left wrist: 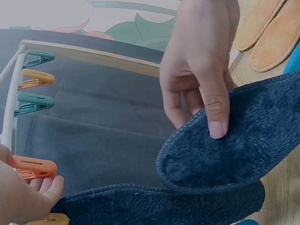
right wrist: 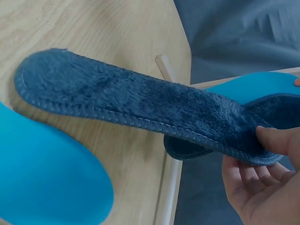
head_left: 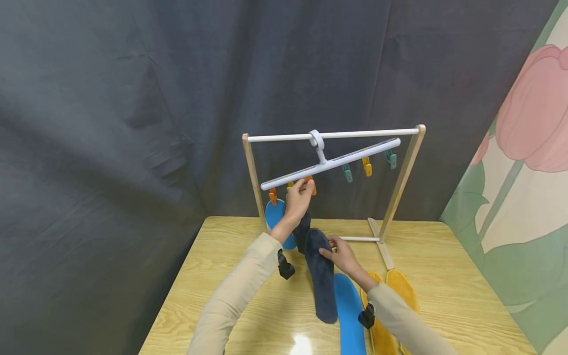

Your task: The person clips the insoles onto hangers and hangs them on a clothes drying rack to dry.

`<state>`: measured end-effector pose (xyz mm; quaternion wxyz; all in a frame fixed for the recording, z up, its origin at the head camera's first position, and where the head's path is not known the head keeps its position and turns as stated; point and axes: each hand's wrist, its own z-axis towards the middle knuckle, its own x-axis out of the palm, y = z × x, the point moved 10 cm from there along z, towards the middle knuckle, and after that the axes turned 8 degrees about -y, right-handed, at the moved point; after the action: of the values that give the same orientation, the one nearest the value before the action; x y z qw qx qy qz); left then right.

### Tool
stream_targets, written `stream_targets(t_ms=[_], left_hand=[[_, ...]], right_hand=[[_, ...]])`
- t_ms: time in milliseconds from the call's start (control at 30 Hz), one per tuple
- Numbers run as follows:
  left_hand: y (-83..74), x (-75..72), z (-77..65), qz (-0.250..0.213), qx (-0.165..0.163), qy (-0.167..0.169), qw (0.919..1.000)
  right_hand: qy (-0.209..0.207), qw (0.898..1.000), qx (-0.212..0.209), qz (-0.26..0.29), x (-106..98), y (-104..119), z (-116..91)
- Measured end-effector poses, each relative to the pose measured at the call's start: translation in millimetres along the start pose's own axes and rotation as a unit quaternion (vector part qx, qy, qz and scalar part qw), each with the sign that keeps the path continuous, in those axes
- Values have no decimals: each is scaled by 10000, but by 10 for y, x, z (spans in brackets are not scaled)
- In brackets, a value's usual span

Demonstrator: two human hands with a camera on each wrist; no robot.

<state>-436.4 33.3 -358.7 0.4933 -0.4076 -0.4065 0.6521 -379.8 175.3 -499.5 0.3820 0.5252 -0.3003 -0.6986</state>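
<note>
My left hand [head_left: 296,203] pinches an orange clothespin [left wrist: 36,165] that hangs from the tilted white clip hanger [head_left: 355,156]. My right hand [head_left: 345,255] grips one end of a dark blue fuzzy insole [head_left: 323,286], thumb on the plush face and fingers behind. The insole slants down toward the table, its gripped end apart from the orange clothespin. Behind it hangs a second dark blue insole [left wrist: 154,206], by a yellow clothespin [left wrist: 55,218]. A bright blue insole [head_left: 273,212] hangs from another orange clothespin [head_left: 272,197] at the hanger's lower left end.
The hanger hooks over the white bar [head_left: 368,133] of a wooden-legged rack [head_left: 403,182]. Teal clothespins [head_left: 391,159] and a yellow one [head_left: 367,166] hang on its right half. On the table [head_left: 452,286] lie a bright blue insole [head_left: 349,310] and yellow insoles [head_left: 401,288].
</note>
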Motion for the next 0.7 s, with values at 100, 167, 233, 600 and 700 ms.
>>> stream_targets(t_ms=[100,167,233,600,700], left_hand=[[-9,-6,13,53,-19,-49,10000],[-14,-12,22,89,-21,-85,9999],[-15,-22,30,118,-29,-124,9998],[-50,-111,58,220,144,-477,9985],[-45,-125,56,192,141,-508,9984]], right_hand=[[2,9999,-94,63,-30,34,41],[-31,9998,-98,160,-58,53,68],[-56,9997,-153,190,-84,79,98],[-161,9990,-215,353,-214,249,219],[-182,9987,-282,375,-243,303,250]])
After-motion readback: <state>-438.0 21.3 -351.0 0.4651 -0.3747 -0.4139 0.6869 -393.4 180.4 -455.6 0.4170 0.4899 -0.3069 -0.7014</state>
